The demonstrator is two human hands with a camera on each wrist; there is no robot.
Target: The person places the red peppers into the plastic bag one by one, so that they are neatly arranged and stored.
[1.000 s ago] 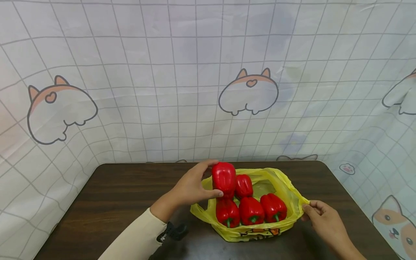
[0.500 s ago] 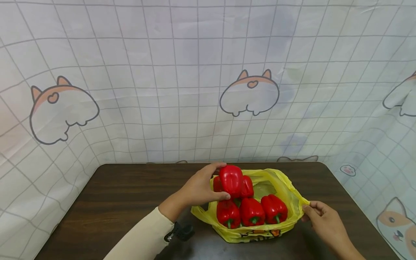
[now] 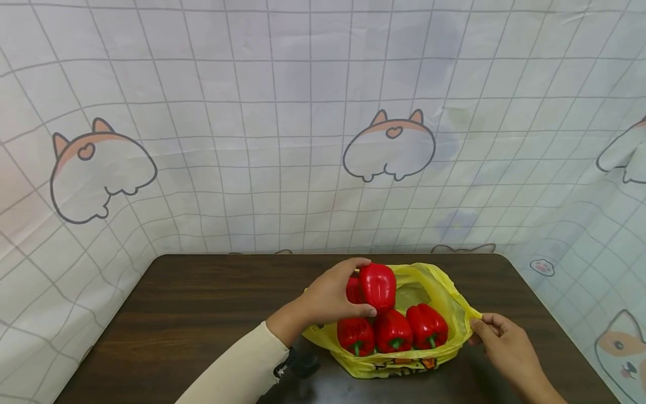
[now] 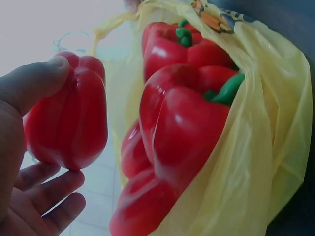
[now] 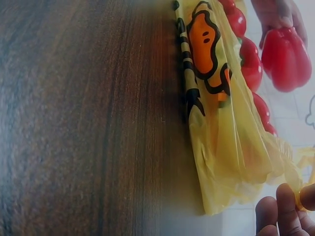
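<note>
My left hand (image 3: 330, 293) grips a red bell pepper (image 3: 378, 287) between thumb and fingers, held above the yellow plastic bag (image 3: 444, 283). In the left wrist view the gripped pepper (image 4: 69, 115) hangs apart from the others, beside the bag's opening. Inside the bag sit several more red bell peppers (image 3: 427, 325) with green stems, three of them in a front row. At least one more pepper behind is partly covered by the left hand and its pepper. My right hand (image 3: 507, 339) pinches the bag's right rim; in the right wrist view its fingers (image 5: 287, 209) bunch the plastic.
A dark wood-grain table (image 3: 202, 303) lies under the bag, stretching away to its left. Behind it hangs a white grid-patterned cloth (image 3: 282, 140) with cartoon dogs. A black strap device (image 3: 298, 363) is on the left wrist.
My left hand has carried the gripped pepper to the right and slightly down across the bag. The right hand keeps its pinch on the rim and has barely moved.
</note>
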